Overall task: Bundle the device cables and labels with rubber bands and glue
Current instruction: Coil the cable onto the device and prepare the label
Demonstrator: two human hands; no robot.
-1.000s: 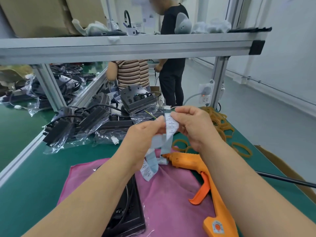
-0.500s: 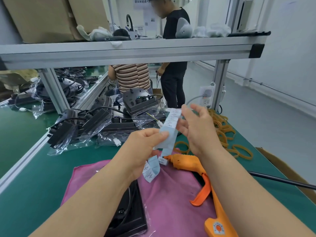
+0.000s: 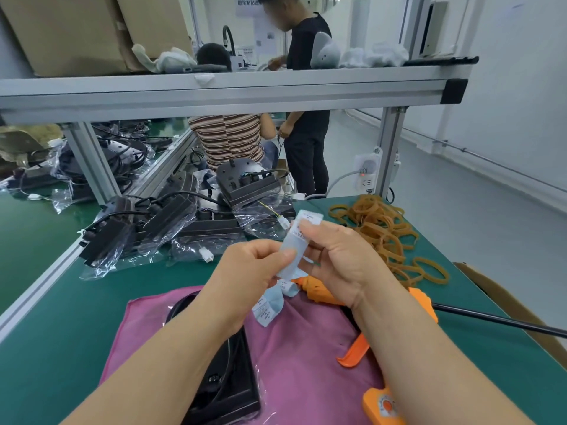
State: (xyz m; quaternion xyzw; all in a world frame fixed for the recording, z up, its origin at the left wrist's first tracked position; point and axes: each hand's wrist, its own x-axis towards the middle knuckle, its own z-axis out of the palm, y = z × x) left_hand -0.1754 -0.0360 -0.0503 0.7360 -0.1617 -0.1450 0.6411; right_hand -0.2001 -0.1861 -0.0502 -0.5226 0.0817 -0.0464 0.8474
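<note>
Landmark: pink cloth [image 3: 306, 357] on the green bench mat [image 3: 55, 338].

Behind-left of the cloth, well apart from it: a heap of bagged black devices [image 3: 135, 231] w/ cables, clear bags crumpled. Small white connectors poke out on the side facing the cloth.

On the cloth's left half: one more black device [image 3: 221, 384] in a clear bag, lying flat, w/ a black cable looped on top.

Above the cloth's back edge, in mid-air: L hand [image 3: 245, 271], fingers curled. Thumb + fingers pinch the lower-middle of a pale-blue label strip [image 3: 293, 253]. The strip stands approx upright, its top end leaning away from the cloth. The print on it is too small to read. More labels [image 3: 270, 308] dangle under the L hand over the cloth; can't tell if they touch it.

R hand [image 3: 340, 265], also above the cloth's back edge: thumb + forefinger pinch the strip's upper part, other fingers curled behind it. The hands are close together w/ the strip btwn them.

Orange glue gun [image 3: 425, 303]: nose at the cloth's back edge under the R hand, body running down the cloth's right side, trigger over the cloth. It is mostly hidden by the R forearm.

Behind-right of the cloth: a loose pile of tan rubber bands [image 3: 383, 234] on the mat, apart from the cloth.

Right of the cloth: a thin black cord [image 3: 497, 322] crosses the mat.
</note>
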